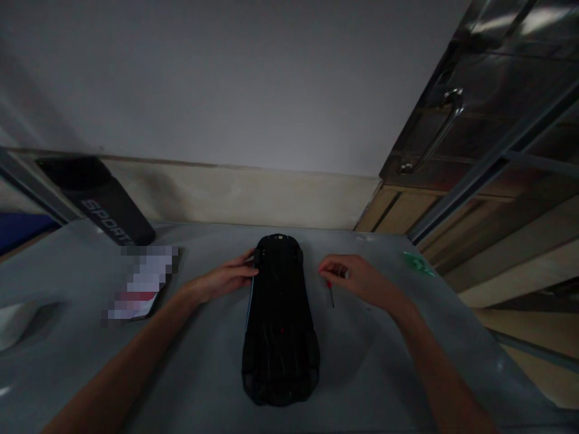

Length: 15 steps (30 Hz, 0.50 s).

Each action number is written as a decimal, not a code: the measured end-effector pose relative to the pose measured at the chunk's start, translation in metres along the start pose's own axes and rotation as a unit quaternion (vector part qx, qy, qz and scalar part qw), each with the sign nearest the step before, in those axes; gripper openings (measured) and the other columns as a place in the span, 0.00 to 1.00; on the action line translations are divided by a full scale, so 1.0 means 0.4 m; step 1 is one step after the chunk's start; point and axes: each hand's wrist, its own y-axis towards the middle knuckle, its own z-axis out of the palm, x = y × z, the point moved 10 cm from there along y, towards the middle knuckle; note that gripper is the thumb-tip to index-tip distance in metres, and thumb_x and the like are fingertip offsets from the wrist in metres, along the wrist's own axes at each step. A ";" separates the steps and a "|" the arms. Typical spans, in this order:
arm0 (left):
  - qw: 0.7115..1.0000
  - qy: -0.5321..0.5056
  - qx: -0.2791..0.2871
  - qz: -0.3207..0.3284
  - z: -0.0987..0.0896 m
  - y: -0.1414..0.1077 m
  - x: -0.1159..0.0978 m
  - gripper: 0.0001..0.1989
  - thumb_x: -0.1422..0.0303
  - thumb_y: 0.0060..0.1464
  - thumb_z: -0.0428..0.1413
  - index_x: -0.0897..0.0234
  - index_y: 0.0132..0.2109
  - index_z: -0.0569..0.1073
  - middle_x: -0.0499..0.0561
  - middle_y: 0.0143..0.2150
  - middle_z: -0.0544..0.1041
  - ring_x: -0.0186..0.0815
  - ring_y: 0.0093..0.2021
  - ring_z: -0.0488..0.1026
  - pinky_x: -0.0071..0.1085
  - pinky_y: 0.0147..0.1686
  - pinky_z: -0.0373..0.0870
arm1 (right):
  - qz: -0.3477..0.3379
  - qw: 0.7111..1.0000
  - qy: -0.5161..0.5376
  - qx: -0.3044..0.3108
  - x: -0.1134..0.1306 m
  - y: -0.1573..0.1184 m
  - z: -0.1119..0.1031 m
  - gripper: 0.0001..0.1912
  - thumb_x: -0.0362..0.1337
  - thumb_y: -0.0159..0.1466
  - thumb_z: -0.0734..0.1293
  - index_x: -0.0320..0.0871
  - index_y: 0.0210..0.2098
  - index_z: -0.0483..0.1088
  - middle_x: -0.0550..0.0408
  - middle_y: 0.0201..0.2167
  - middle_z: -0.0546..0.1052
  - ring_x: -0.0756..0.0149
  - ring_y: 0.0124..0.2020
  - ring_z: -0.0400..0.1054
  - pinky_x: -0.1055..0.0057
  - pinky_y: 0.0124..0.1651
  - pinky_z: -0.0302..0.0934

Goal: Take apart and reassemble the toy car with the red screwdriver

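A black toy car lies upside down on the grey table, its underside facing up. My left hand touches the car's left side near its far end, fingers wrapped against the edge. To the right of the car, my right hand has its thumb and fingers pinched together. A small screwdriver with a red handle and a thin dark shaft shows just under those fingers, its shaft pointing toward me. The right hand is apart from the car.
A black bottle marked SPORT stands at the back left. Near it lies a phone-like flat item, partly blurred out. A white object is at the far left, and a green plastic packet at the right.
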 end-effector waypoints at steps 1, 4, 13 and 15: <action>1.000 -0.004 -0.001 -0.001 0.001 0.000 -0.001 0.44 0.68 0.57 0.69 0.51 0.76 0.62 0.54 0.76 0.68 0.50 0.75 0.63 0.43 0.70 0.60 | 0.006 1.000 0.009 0.015 -0.007 -0.003 0.005 0.10 0.43 0.70 0.67 0.46 0.38 0.79 0.56 0.31 0.79 0.65 0.32 0.71 0.68 0.37 0.63; 1.000 -0.009 -0.011 -0.005 -0.003 0.002 0.001 0.43 0.68 0.56 0.69 0.52 0.75 0.63 0.54 0.74 0.70 0.50 0.73 0.65 0.41 0.67 0.62 | 0.005 0.994 0.044 0.098 -0.009 -0.012 0.062 0.07 0.40 0.66 0.70 0.46 0.38 0.81 0.57 0.30 0.79 0.66 0.31 0.72 0.70 0.37 0.63; 1.000 -0.011 -0.012 -0.001 0.001 0.003 -0.002 0.43 0.67 0.55 0.70 0.52 0.74 0.65 0.53 0.72 0.73 0.50 0.73 0.66 0.41 0.68 0.63 | -0.035 0.978 0.066 0.195 0.035 -0.024 0.170 0.07 0.27 0.58 0.72 0.45 0.32 0.82 0.60 0.31 0.81 0.67 0.31 0.73 0.72 0.37 0.63; 1.000 -0.008 -0.008 0.001 0.006 0.003 -0.004 0.43 0.66 0.55 0.70 0.53 0.74 0.66 0.55 0.72 0.73 0.51 0.72 0.66 0.41 0.67 0.63 | -0.037 0.979 0.060 0.190 0.034 -0.022 0.172 0.08 0.27 0.59 0.72 0.46 0.32 0.82 0.60 0.31 0.80 0.66 0.32 0.74 0.71 0.37 0.64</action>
